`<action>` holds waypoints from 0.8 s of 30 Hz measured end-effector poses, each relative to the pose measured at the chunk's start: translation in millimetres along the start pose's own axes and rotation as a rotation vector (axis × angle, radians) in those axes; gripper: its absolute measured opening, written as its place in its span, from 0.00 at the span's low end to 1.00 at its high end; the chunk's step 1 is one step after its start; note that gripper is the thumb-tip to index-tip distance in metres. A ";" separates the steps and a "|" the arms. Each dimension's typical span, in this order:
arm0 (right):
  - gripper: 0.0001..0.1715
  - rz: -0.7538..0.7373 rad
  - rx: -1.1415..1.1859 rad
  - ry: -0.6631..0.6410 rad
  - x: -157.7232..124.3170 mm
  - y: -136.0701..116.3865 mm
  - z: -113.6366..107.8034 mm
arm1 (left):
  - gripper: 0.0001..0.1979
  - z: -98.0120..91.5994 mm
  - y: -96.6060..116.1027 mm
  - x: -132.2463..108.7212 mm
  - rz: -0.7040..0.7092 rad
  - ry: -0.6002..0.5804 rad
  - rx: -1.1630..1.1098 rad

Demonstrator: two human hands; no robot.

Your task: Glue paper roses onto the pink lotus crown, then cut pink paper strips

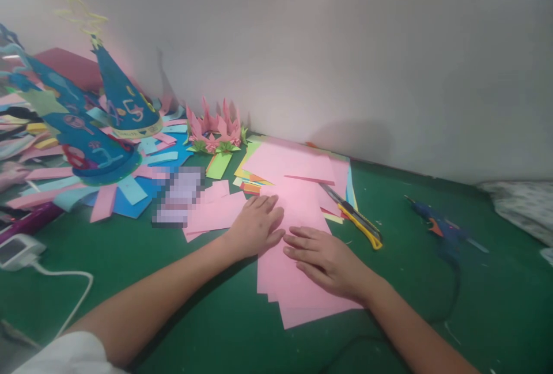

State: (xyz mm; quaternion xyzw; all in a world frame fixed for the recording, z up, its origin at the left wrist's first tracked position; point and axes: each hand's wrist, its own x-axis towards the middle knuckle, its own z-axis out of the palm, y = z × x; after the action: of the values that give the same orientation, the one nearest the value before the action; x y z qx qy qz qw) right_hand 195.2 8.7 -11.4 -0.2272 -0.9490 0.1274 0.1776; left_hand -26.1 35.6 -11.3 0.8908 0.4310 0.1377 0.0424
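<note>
Several sheets of pink paper (298, 299) lie fanned and overlapping on the green table in front of me. My left hand (254, 225) rests flat on their left edge with its fingers stretched forward. My right hand (326, 259) lies palm down on the same sheets, fingers reaching left toward the other hand. Just beyond them is a pile of coloured paper (294, 158) with pink on top. A yellow utility knife (360, 224) leans over the right edge of that pile. Smaller pink pieces (220, 212) sit beside my left hand.
Decorated blue cone hats (97, 143) and paper strips crowd the left side, near a pink paper crown (216, 126). A blurred phone (179, 196) and a white device with a cable (21, 252) lie nearer. A blue glue gun (438, 224) is at right; a wall stands behind.
</note>
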 end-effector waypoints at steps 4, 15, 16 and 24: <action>0.22 0.015 0.014 -0.009 -0.6 0.5 0.0 | 0.16 2.3 0.7 -3.7 0.002 -0.017 0.006; 0.21 0.021 0.032 0.007 -0.1 0.2 0.1 | 0.34 6.8 -9.3 -11.3 -0.004 -0.072 -0.045; 0.21 0.023 0.029 0.007 0.0 0.1 0.1 | 0.34 6.4 -9.2 -11.3 -0.003 -0.079 -0.044; 0.22 0.016 0.047 0.012 0.5 0.6 -0.7 | 0.33 8.2 -9.5 -12.1 0.009 -0.076 -0.033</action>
State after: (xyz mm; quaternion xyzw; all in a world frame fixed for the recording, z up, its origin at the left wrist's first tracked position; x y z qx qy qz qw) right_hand 195.2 9.5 -10.9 -0.2311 -0.9429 0.1497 0.1875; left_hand -38.1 32.4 -23.5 0.8965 0.4227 0.1109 0.0730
